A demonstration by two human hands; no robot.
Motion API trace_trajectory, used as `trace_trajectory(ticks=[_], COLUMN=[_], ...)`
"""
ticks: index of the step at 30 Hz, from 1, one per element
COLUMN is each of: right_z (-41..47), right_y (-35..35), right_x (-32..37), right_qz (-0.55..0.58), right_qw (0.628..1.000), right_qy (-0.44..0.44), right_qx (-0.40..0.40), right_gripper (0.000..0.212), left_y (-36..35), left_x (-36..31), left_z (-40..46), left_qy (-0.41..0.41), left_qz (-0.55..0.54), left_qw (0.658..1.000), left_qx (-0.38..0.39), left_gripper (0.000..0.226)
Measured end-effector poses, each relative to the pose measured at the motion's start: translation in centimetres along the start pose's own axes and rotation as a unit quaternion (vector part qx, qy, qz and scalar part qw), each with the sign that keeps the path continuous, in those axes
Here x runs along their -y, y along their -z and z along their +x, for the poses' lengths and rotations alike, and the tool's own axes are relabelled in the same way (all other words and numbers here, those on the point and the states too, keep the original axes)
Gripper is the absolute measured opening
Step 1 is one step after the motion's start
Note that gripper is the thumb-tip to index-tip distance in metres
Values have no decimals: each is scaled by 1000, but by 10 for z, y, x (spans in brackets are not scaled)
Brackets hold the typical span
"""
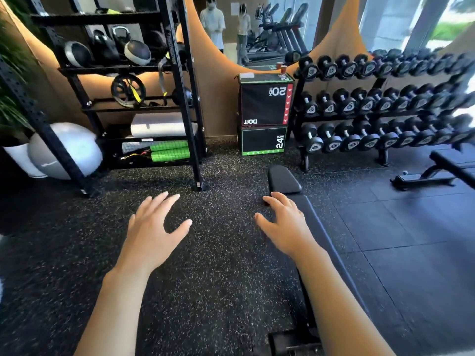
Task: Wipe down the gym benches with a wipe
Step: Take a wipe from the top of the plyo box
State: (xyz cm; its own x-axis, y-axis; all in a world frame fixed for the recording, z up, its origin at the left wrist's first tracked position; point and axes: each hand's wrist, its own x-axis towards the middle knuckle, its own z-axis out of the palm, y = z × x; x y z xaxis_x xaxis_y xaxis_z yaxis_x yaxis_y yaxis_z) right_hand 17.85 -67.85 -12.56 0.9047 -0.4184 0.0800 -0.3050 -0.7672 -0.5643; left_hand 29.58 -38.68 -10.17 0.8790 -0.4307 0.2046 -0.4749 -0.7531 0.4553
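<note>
2 bare hands reach forward, palms down, neither holding anything. Left hand [156,224] hangs over the speckled rubber floor [218,278] with fingers spread wide and straight. Right hand [282,222] has fingers loosely bent and spread, set at the near edge of the black padded bench [284,179] — whether the fingertips actually touch the pad, cannot tell. This bench runs from the lower frame up the middle right, its rounded end pad pointing toward the wall. 2nd bench [452,165] sits at the far right, beside the dumbbell rack [380,104] with 3 tiers of black dumbbells. 2 stacked plyo boxes [264,114] stand against the wall, marked 20 and 24. Black storage rack [133,80] at left holds medicine balls, kettlebells, green rollers; pale exercise ball [66,150] next to it. Mirror [246,29] behind — blurred figures in it.
</note>
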Motion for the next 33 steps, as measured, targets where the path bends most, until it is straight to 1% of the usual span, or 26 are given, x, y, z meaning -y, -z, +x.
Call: trace_trajectory(ticks=[8, 13, 17, 21, 26, 33], right_z=[70, 98, 121, 144, 185, 274], right_y=[-37, -58, -64, -69, -68, -46], right_x=[82, 108, 121, 117, 89, 33], right_qz=[-5, -30, -32, -41, -31, -20], right_qw=[1000, 999, 999, 999, 999, 1000], right_qy=[-11, -8, -4, -2, -15, -11], right_qx=[-27, -7, -7, -4, -6, -18], right_gripper=[66, 66, 67, 66, 66, 66], left_y=[39, 43, 43, 30, 8, -29], left_x=[81, 113, 129, 131, 120, 76], left_z=[73, 98, 118, 142, 186, 277], left_qy=[-27, -24, -15, -15, -17, -18], left_qz=[-22, -28, -37, -40, -35, -21], left_qw=[999, 999, 999, 998, 998, 999], left_qx=[13, 32, 26, 36, 48, 38], left_gripper=[73, 71, 72, 71, 72, 72])
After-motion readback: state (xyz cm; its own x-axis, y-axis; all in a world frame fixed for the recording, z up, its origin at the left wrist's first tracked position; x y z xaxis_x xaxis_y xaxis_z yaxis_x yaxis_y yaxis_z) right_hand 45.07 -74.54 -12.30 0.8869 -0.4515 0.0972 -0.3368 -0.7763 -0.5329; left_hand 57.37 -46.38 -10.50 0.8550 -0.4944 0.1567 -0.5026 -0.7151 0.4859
